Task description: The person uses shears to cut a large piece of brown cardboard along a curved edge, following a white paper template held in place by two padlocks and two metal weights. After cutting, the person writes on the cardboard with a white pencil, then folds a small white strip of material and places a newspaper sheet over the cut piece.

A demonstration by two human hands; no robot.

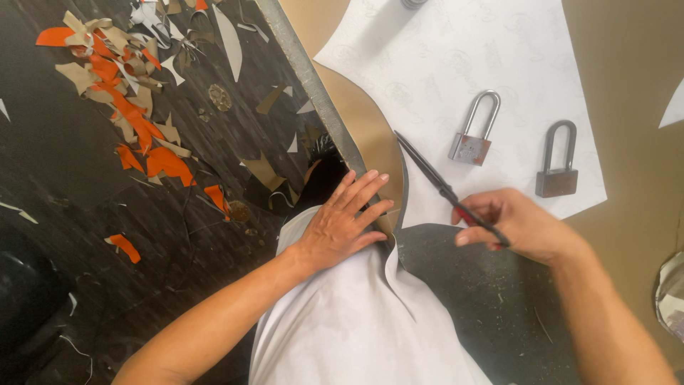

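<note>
The scissors [434,178] lie across the tan table [627,85], blades apart and pointing up-left along the curved edge of a white patterned sheet [442,71]. The right hand [516,224] is closed around their handles. The left hand [345,221] presses flat, fingers spread, on the white material [342,321] draped over the table's edge. Two padlocks [474,132] [557,160] rest on the sheet. Orange and beige scraps [128,107] litter the dark floor [85,235].

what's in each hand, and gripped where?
Right hand grips long dark metal scissors at the red handle end, blades pointing up-left. Left hand holds nothing; it lies flat on the white sheet.
</note>
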